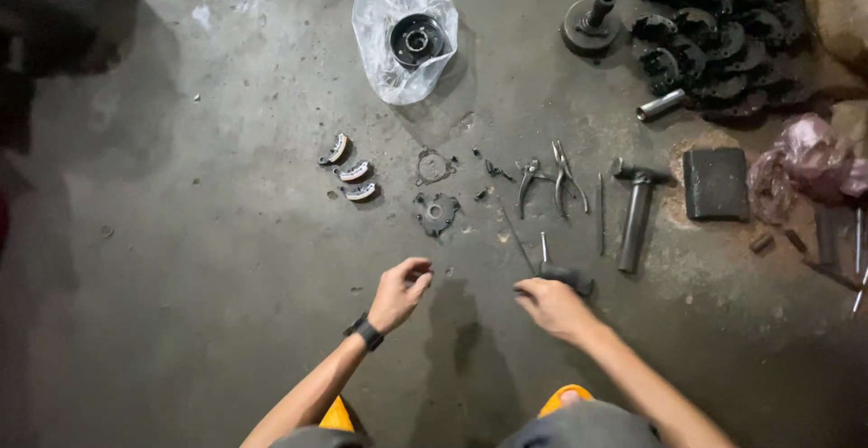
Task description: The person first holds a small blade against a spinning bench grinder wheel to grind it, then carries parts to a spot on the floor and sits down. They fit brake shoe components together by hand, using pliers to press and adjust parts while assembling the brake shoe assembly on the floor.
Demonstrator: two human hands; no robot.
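Floor (226, 321) of stained grey concrete fills the view, and we crouch over it with our knees at the near edge. At the far right we see a heap of dark round metal parts (719, 28), and just left of it a disc with an upright shaft (589, 21). A clear plastic bag (398, 14) lies at the far middle with a black round hub (417, 39) sitting on it. A crumpled pink bag (809, 163) sits at the right edge, with a dark flat block (715, 183) beside it on its left. Left of the block lies a hammer (636, 213), then a thin rod (600, 213), then two pairs of pliers (551, 184). In the middle we find a wire ring (433, 167) and, just nearer, a dark plate with holes (436, 213). Three curved shoes (350, 169) lie in a row to the left of these.

Our right hand (553, 306) rests low over the floor, fingers curled, touching the dark handle of a screwdriver (562, 273) that lies just beyond it; we cannot tell whether the hand grips it. Our left hand (400, 292), with a black watch (365, 332) on the wrist, hovers near the middle with fingers loosely curled together; whether it pinches anything small we cannot tell.
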